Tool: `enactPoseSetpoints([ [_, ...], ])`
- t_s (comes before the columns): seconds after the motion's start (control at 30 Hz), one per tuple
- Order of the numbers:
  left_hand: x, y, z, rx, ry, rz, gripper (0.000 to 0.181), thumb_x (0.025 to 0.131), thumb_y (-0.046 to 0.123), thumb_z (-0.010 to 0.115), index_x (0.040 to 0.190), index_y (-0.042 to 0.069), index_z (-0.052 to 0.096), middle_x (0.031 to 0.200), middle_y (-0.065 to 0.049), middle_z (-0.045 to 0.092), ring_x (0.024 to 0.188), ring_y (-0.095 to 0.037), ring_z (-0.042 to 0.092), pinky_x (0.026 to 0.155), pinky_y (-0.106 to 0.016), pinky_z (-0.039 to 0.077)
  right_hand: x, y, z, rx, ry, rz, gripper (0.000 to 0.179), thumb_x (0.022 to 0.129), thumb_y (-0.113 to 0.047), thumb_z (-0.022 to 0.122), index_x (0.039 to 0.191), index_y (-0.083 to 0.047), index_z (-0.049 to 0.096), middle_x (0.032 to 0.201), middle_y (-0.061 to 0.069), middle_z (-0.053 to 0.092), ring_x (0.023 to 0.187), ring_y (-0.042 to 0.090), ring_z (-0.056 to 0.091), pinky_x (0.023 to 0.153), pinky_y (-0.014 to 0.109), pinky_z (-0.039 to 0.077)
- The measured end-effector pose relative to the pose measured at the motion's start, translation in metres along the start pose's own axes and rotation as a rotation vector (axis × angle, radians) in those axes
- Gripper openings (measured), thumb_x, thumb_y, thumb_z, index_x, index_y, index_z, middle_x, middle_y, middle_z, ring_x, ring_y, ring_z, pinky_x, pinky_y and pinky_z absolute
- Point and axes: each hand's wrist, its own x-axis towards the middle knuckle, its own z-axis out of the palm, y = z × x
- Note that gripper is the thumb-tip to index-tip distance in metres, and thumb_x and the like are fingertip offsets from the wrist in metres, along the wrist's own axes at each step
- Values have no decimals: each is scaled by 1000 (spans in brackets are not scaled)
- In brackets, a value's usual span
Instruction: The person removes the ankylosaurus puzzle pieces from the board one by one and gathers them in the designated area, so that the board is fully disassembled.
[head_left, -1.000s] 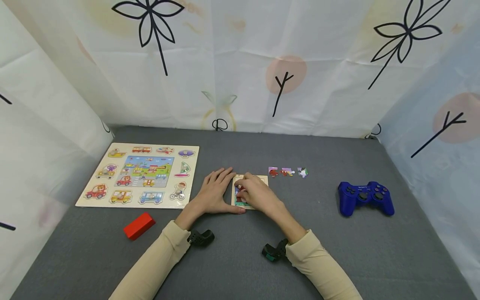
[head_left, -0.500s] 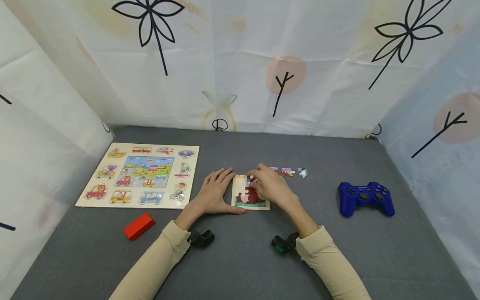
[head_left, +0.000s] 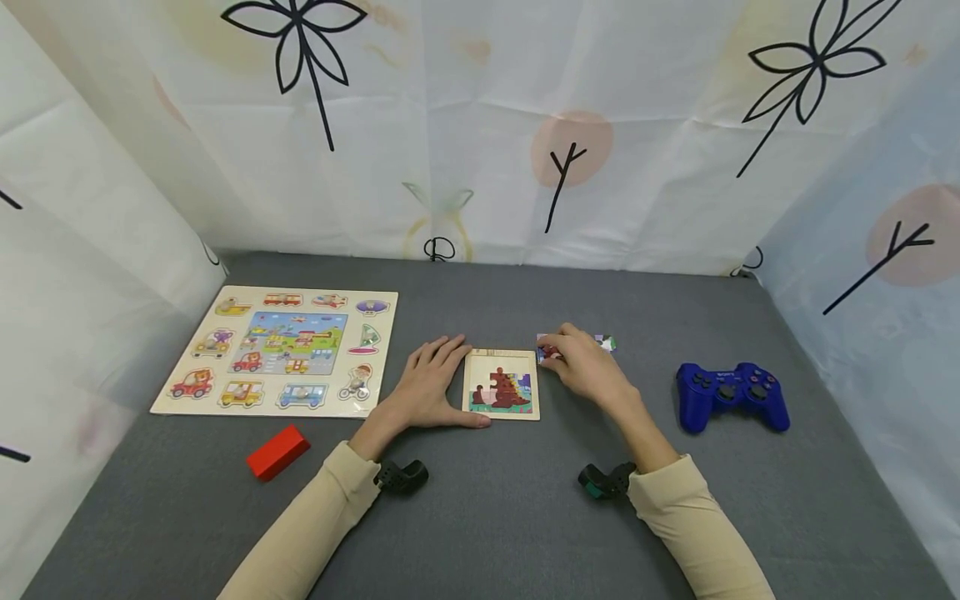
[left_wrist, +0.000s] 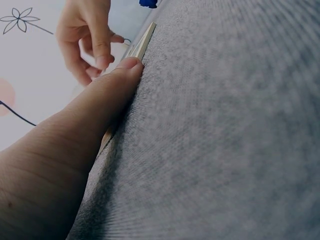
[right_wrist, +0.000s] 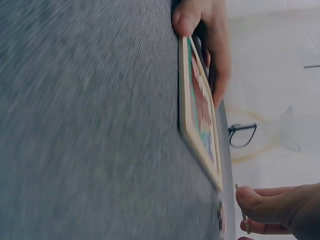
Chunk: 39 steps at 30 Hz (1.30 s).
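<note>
A small wooden jigsaw tray (head_left: 501,360) lies mid-table in the head view. A partial picture of a brown dinosaur (head_left: 508,392) fills its lower and right part. My left hand (head_left: 426,392) rests at the tray's left side, fingers straight and thumb along its near edge. Just right of the tray, my right hand (head_left: 587,367) pinches a jigsaw piece (right_wrist: 244,215), seen edge-on in the right wrist view between thumb and fingers. Another loose jigsaw piece (head_left: 607,342) lies beyond the knuckles; the hand partly covers the row of pieces.
To the left is a large wooden vehicle puzzle board (head_left: 365,350), with a red block (head_left: 278,452) in front of it. A blue game controller (head_left: 731,397) sits to the right. Printed white cloth (head_left: 487,192) encloses the table (head_left: 480,517) at the back and sides.
My right hand has moved right, from over the tray to the loose pieces, and pinches one. The tray's right side, covered earlier, now shows a purple and yellow part. My left hand stays put.
</note>
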Motion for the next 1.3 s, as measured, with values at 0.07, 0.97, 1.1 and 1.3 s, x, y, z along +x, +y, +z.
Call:
enactPoseSetpoints([
  [0.07, 0, 0, 0, 1, 3, 1, 117, 70, 73, 77, 160, 12, 33, 170, -11, 25, 157, -38, 21, 125, -63, 18, -1, 5, -1, 3, 8, 4, 29, 96, -10, 71, 124, -3, 72, 110, 16, 66, 93, 29, 65, 79, 44, 55],
  [0.97, 0, 1, 0, -9, -6, -25, 119, 68, 75, 78, 160, 14, 33, 170, -9, 26, 158, -37, 20, 127, -61, 17, -4, 9, 13, -44, -14, 30, 32, 95, -17, 74, 125, -8, 73, 110, 15, 67, 88, 25, 61, 72, 41, 53],
  [1.1, 0, 1, 0, -14, -5, -29, 120, 68, 75, 78, 160, 14, 33, 170, -8, 25, 158, -36, 20, 127, -61, 16, -4, 9, 14, -47, -15, 38, 32, 95, -16, 73, 126, -9, 73, 113, 15, 67, 91, 26, 62, 74, 43, 54],
  [1.3, 0, 1, 0, -11, -9, -25, 119, 68, 74, 78, 161, 14, 32, 170, -9, 25, 158, -37, 20, 127, -61, 16, -4, 8, 14, -43, -21, 40, 34, 95, -17, 73, 128, -8, 72, 114, 15, 66, 91, 26, 62, 75, 43, 55],
])
